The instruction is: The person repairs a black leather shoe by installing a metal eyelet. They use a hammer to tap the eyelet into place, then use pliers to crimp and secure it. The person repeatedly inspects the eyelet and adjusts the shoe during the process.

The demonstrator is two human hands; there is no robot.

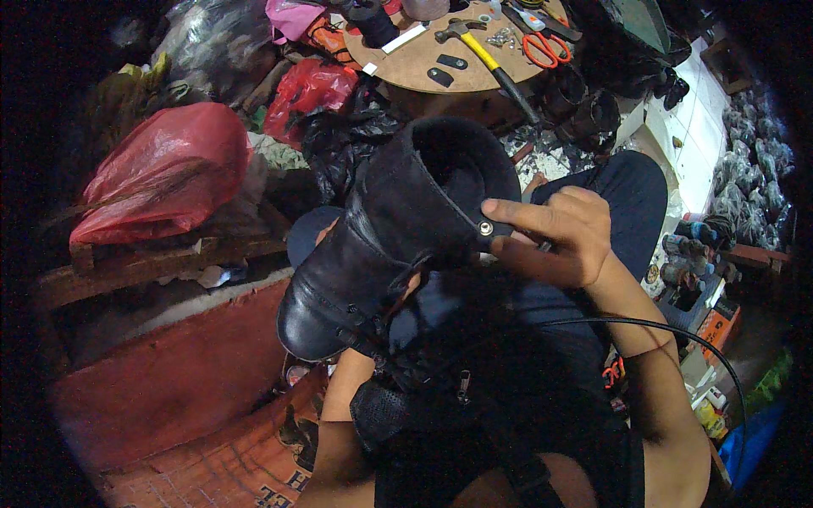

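Black leather boot (381, 245) is held up over the person's lap, toe pointing down to the left and open shaft turned upward. Its collar is pinched by the right hand (555, 237), whose fingers (517, 216) are pressed together on the edge beside a small metal snap stud (486, 228). The left hand is hidden beneath the boot, only the forearm being seen below it, so the state of its fingers cannot be told. Left of the boot a red plastic bag (165, 165) is seen. Above the boot a round wooden bench (415, 63) is seen, on which a yellow-handled hammer (483, 52) and orange-handled scissors (542, 46) are laid.
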